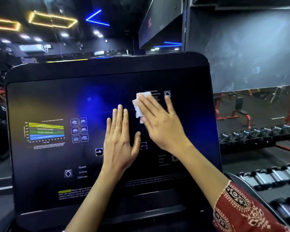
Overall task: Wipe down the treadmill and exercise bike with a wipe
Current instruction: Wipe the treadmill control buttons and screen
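Observation:
The treadmill's dark console panel (pixel 57 101) fills the middle of the head view, with a coloured chart and printed labels on its left half. A white wipe (pixel 138 108) lies flat on the panel's upper right part. My right hand (pixel 161 121) presses on the wipe with straight, spread fingers and covers most of it. My left hand (pixel 120 139) rests flat on the panel just left of the wipe, fingers straight, holding nothing. The exercise bike is not in view.
A rack of dumbbells (pixel 258 134) stands to the right of the console, with a second row (pixel 275 176) nearer me. Red weight benches (pixel 238 113) stand behind them. A mirror wall with ceiling lights lies beyond the console.

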{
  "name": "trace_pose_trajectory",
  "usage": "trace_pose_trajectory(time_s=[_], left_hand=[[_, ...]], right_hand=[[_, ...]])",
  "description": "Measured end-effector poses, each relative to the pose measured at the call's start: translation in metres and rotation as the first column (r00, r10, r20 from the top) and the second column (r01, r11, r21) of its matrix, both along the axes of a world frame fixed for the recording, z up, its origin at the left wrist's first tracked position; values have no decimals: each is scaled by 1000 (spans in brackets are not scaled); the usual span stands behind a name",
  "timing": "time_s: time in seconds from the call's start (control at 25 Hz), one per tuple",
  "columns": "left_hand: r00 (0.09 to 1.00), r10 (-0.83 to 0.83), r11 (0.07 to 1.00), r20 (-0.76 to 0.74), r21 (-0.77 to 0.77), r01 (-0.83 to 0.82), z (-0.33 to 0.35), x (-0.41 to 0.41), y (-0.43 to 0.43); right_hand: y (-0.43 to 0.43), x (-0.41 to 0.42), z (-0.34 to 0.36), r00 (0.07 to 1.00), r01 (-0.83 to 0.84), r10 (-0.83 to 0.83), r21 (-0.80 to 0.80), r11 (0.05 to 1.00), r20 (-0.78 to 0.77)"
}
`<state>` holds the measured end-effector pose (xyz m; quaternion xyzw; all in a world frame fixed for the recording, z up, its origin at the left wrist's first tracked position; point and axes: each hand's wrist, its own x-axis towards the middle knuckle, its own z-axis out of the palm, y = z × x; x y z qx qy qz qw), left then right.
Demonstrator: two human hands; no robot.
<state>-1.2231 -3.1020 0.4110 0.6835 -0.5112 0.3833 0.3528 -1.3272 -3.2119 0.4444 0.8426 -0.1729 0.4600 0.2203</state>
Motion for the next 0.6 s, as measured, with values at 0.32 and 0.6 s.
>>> trace_pose_trajectory(time_s=[0.32,0.6], left_hand=[[1000,11,999,25,32,-12,2,3,4],[1000,8,999,19,33,-8,1,4,7]], right_hand=[[13,34,21,990,-7,-8,105,994,138],[2,19,25,968,134,-154,112,985,196]])
